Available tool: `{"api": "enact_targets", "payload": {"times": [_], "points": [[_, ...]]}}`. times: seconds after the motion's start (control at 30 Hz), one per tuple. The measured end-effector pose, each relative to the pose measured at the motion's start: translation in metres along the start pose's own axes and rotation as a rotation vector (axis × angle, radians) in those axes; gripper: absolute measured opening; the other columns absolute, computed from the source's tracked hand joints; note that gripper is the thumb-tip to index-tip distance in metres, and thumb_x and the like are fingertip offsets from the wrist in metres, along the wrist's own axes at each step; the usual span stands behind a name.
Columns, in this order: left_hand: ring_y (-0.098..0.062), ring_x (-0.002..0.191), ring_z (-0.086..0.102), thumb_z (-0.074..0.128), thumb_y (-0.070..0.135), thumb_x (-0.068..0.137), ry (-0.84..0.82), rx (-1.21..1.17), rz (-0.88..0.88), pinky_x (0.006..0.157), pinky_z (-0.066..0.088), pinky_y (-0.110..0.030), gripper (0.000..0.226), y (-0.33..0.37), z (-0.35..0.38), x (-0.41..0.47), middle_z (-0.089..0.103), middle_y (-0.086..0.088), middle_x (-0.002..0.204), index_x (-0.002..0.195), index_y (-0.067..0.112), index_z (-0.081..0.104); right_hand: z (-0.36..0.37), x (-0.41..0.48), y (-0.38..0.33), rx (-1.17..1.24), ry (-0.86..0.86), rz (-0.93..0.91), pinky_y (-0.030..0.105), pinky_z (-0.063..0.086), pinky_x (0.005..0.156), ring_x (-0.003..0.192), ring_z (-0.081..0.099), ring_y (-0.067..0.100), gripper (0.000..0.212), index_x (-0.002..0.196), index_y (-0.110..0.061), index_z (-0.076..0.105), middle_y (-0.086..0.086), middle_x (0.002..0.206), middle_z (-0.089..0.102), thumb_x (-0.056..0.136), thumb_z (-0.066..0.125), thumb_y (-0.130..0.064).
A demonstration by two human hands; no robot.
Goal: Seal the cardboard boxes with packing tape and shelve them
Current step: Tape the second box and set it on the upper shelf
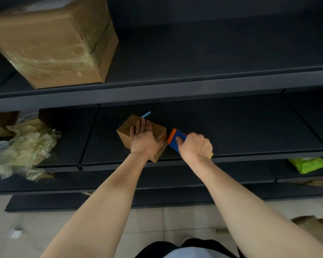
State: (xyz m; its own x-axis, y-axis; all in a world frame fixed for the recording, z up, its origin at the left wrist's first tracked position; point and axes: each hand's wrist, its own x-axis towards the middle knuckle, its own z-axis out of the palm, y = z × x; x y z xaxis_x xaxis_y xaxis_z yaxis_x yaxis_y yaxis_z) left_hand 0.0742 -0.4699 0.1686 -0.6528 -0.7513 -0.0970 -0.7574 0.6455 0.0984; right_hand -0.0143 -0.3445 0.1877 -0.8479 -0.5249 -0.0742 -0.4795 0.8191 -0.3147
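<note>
Small cardboard box [124, 132]: on the middle shelf [241, 127], near its front edge, tape gleaming on the top. Left hand [144, 140]: palm flat on the box top, fingers straight and close together. Right hand [195, 147]: fingers curled round a blue-and-orange tape dispenser [175, 135], whose orange end sits against the box's right side. Large cardboard box [52, 40]: upper shelf, left. Crumpled plastic wrap [24, 148]: middle shelf, far left.
</note>
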Motion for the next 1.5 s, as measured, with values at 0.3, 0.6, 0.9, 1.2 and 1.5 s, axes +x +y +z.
{"api": "enact_targets", "payload": {"times": [0.3,0.6,0.9,1.2,1.5], "points": [[-0.030,0.146,0.003,0.052,0.056,0.085,0.104,0.062,0.031,0.117,0.001,-0.040,0.096,0.000,0.017,-0.006,0.004,-0.016,0.158,0.150,0.005,0.004,0.014,0.001,0.023,0.346,0.013,0.201,0.037,0.050,0.069,0.086,0.064,0.034,0.052,0.093,-0.006,0.061,0.014,0.092,0.066,0.091,0.047,-0.056],[-0.030,0.146,0.007,0.044,0.058,0.089,0.169,0.095,0.044,0.117,0.005,-0.040,0.091,0.000,0.023,-0.010,0.010,-0.017,0.158,0.150,0.003,0.006,0.018,-0.004,0.031,0.443,0.014,0.254,0.031,0.044,0.058,0.071,0.061,0.027,0.048,0.080,-0.010,0.057,0.006,0.072,0.058,0.089,0.050,-0.057],[-0.030,0.146,0.007,0.048,0.056,0.089,0.151,0.063,0.040,0.117,0.006,-0.039,0.092,0.004,0.022,-0.010,0.009,-0.017,0.158,0.150,0.002,0.005,0.014,-0.002,0.034,0.483,0.057,0.249,0.036,0.051,0.064,0.074,0.063,0.029,0.050,0.080,-0.008,0.060,0.009,0.076,0.062,0.088,0.051,-0.057],[-0.030,0.146,0.004,0.056,0.048,0.086,0.148,0.061,0.045,0.117,0.004,-0.039,0.095,0.003,0.023,-0.013,0.004,-0.017,0.158,0.150,0.003,0.001,0.009,-0.002,0.038,0.555,0.066,0.284,0.027,0.041,0.055,0.064,0.057,0.020,0.049,0.077,-0.011,0.054,0.001,0.066,0.052,0.087,0.052,-0.059],[-0.014,0.111,0.055,0.051,0.029,0.096,-0.169,-0.889,-0.066,0.089,0.047,-0.027,0.045,-0.026,-0.022,-0.003,0.047,-0.002,0.138,0.139,0.033,0.042,0.006,-0.003,0.051,0.822,0.094,0.280,0.023,0.036,0.051,0.060,0.054,0.010,0.050,0.065,-0.014,0.058,0.000,0.063,0.057,0.088,0.051,-0.058]]}}
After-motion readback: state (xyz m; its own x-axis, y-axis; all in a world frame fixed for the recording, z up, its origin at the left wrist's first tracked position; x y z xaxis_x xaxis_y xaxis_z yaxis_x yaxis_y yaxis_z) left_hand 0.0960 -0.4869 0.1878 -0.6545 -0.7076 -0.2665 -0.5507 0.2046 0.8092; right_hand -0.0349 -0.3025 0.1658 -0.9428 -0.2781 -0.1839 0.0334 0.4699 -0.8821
